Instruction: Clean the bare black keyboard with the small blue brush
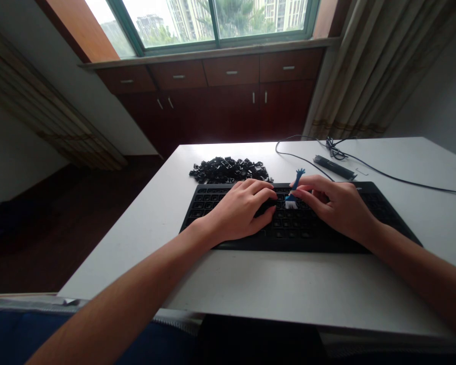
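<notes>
A black keyboard [251,244] with its keycaps off lies across the white table, its rows of bare key sockets showing. My right hand [330,200] pinches a small blue brush [293,190] between thumb and fingertips over the middle of the keyboard. The brush stands nearly upright, with its white bristles down against the sockets and a hand-shaped top end. Just left of it, my left hand [243,208] rests on the keyboard, thumb and fingers apart, with dark keyboard surface between them. Behind the keyboard sits a heap of loose black keycaps [228,170].
At the back right of the white table [152,218] lie a long black plastic piece [334,167], a thin bent wire [362,172] and a black cable [395,177] with a bundled section. Wooden cabinets [213,109] stand beyond the table, under a window.
</notes>
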### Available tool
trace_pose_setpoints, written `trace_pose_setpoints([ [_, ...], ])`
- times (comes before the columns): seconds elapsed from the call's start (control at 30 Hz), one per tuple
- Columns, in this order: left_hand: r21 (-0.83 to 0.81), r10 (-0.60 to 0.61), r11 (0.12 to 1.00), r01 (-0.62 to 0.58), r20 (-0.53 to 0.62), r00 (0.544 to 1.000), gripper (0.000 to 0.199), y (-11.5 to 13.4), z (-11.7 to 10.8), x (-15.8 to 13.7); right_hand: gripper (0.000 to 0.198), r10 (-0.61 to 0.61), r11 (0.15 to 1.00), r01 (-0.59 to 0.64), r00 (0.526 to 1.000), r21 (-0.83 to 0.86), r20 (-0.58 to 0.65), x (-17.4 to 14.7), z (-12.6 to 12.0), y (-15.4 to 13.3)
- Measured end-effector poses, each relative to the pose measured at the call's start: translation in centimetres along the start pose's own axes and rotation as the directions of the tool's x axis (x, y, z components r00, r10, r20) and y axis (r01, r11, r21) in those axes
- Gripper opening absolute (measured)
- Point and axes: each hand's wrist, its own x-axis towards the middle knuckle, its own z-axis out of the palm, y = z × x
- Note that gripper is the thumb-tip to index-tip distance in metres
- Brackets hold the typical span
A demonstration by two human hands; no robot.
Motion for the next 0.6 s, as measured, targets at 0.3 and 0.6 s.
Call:
trace_pose_setpoints([
  [0.3,-0.006,0.002,1.0,-0.002,-0.011,1.0,0.025,0.0,-0.05,0.06,0.023,-0.003,1.0,0.003,1.0,0.002,-0.004,-0.02,0.04,0.11],
  [0.6,-0.003,0.0,1.0,0.0,-0.001,1.0,0.026,-0.03,-0.03,0.02,0.021,-0.001,1.0,0.001,1.0,0.015,0.005,-0.03,0.02,0.06],
])
